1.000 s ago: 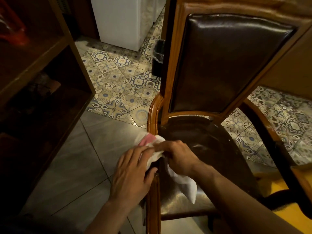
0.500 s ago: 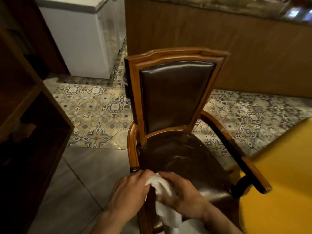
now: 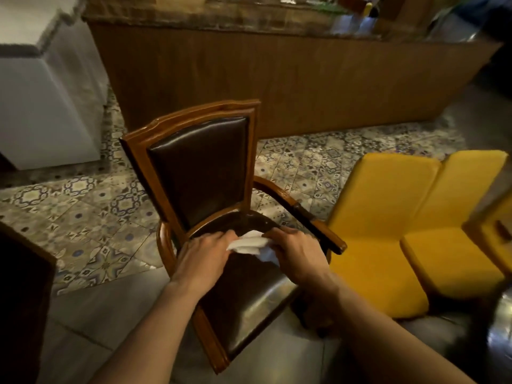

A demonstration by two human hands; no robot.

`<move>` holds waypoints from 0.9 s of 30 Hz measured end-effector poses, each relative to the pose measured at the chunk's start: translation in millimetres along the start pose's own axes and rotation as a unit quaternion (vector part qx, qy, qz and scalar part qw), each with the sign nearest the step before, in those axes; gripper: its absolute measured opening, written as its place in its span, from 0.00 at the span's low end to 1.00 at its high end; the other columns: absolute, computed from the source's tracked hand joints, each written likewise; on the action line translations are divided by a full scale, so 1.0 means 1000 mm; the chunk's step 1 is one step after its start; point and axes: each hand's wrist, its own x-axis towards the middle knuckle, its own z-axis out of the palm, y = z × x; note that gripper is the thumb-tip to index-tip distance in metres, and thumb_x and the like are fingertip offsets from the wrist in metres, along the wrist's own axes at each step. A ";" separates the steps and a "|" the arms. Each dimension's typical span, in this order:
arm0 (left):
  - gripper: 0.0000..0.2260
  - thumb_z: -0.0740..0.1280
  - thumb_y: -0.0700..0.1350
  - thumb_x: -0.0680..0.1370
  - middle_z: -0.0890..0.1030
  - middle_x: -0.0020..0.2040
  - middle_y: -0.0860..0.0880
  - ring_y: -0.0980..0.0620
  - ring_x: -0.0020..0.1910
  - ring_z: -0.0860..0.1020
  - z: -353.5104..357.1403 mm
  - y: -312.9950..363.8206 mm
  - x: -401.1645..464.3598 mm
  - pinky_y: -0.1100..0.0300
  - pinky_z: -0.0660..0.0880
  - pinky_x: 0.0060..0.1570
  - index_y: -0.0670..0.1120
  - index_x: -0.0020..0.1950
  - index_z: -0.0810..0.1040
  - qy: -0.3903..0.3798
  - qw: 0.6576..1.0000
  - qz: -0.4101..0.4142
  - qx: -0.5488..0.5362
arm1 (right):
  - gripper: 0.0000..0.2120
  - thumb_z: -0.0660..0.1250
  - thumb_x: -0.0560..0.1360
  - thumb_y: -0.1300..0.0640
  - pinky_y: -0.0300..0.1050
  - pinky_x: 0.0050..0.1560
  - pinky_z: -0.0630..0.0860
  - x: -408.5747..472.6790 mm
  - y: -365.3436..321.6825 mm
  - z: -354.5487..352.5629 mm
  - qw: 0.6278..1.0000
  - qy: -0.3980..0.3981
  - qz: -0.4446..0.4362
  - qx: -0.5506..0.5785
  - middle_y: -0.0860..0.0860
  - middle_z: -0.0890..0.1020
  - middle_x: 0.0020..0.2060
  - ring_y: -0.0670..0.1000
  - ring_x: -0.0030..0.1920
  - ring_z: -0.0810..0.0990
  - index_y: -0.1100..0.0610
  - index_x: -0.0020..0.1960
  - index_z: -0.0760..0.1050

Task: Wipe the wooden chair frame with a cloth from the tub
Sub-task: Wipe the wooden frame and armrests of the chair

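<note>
A wooden armchair (image 3: 138,162) with a dark leather back and seat stands in front of me, its frame a glossy orange-brown. A white cloth (image 3: 249,243) is bunched between both hands above the seat. My left hand (image 3: 202,256) grips the cloth's left end. My right hand (image 3: 297,254) holds its right end, close to the right armrest (image 3: 318,225). No tub is in view.
Yellow cushioned seats (image 3: 388,217) stand just right of the chair. A long wooden counter (image 3: 277,84) runs across the back, and a white cabinet (image 3: 41,106) stands at the left. A dark wooden piece (image 3: 22,300) is at the near left. The floor is patterned and grey tile.
The view pulled back and swung right, bringing the yellow seats into sight. Both hands carried the cloth from the left seat rail to above the middle of the seat.
</note>
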 end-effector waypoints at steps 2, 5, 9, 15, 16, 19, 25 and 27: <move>0.10 0.63 0.47 0.83 0.81 0.52 0.54 0.52 0.52 0.81 -0.009 0.011 0.007 0.54 0.78 0.48 0.56 0.64 0.72 0.005 1.000 0.019 0.012 | 0.14 0.62 0.76 0.42 0.49 0.40 0.78 -0.006 0.001 -0.015 1.000 0.013 0.006 -0.012 0.48 0.82 0.51 0.52 0.47 0.81 0.46 0.57 0.76; 0.10 0.64 0.46 0.82 0.81 0.52 0.54 0.52 0.52 0.81 -0.021 0.027 0.022 0.55 0.78 0.48 0.57 0.63 0.73 0.016 0.999 0.047 0.021 | 0.21 0.54 0.72 0.37 0.46 0.38 0.74 -0.012 0.008 -0.035 0.999 0.037 0.017 -0.014 0.48 0.83 0.50 0.53 0.46 0.82 0.46 0.57 0.76; 0.13 0.64 0.45 0.82 0.82 0.56 0.54 0.53 0.55 0.80 -0.026 0.047 0.034 0.54 0.78 0.53 0.57 0.66 0.74 0.022 0.998 0.063 0.020 | 0.17 0.59 0.74 0.38 0.46 0.35 0.74 -0.017 0.018 -0.050 0.997 0.065 0.034 -0.024 0.48 0.83 0.47 0.52 0.44 0.82 0.46 0.56 0.76; 0.15 0.65 0.46 0.81 0.82 0.57 0.56 0.54 0.55 0.80 -0.011 0.075 0.064 0.53 0.79 0.54 0.58 0.67 0.73 0.009 0.997 0.080 0.022 | 0.22 0.54 0.71 0.38 0.47 0.37 0.75 -0.017 0.056 -0.050 0.997 0.057 0.052 -0.025 0.51 0.81 0.49 0.53 0.46 0.80 0.49 0.56 0.73; 0.15 0.65 0.46 0.81 0.82 0.56 0.56 0.54 0.55 0.80 -0.005 0.080 0.070 0.53 0.79 0.53 0.58 0.67 0.72 0.004 0.996 0.080 0.024 | 0.22 0.54 0.71 0.39 0.48 0.40 0.76 -0.016 0.065 -0.049 0.997 0.051 0.052 -0.020 0.51 0.80 0.50 0.53 0.47 0.79 0.50 0.56 0.72; 0.16 0.66 0.46 0.81 0.81 0.54 0.56 0.54 0.54 0.80 0.014 0.096 0.091 0.54 0.80 0.52 0.58 0.67 0.72 -0.011 0.996 0.076 0.035 | 0.20 0.55 0.72 0.41 0.47 0.42 0.75 -0.008 0.097 -0.048 0.998 0.030 0.052 0.001 0.51 0.80 0.51 0.53 0.48 0.78 0.51 0.57 0.71; 0.16 0.66 0.47 0.81 0.81 0.53 0.56 0.55 0.53 0.80 0.052 0.135 0.153 0.55 0.78 0.51 0.59 0.68 0.71 -0.024 0.996 0.070 0.039 | 0.21 0.65 0.78 0.51 0.45 0.41 0.73 0.013 0.183 -0.046 0.999 0.008 0.032 0.001 0.48 0.79 0.55 0.53 0.52 0.78 0.44 0.69 0.67; 0.17 0.66 0.47 0.81 0.82 0.54 0.56 0.54 0.54 0.80 0.071 0.150 0.176 0.55 0.79 0.51 0.59 0.68 0.70 -0.024 0.996 0.067 0.046 | 0.23 0.66 0.78 0.52 0.43 0.42 0.71 0.021 0.216 -0.044 1.000 -0.006 0.029 0.002 0.48 0.79 0.57 0.53 0.55 0.77 0.42 0.71 0.66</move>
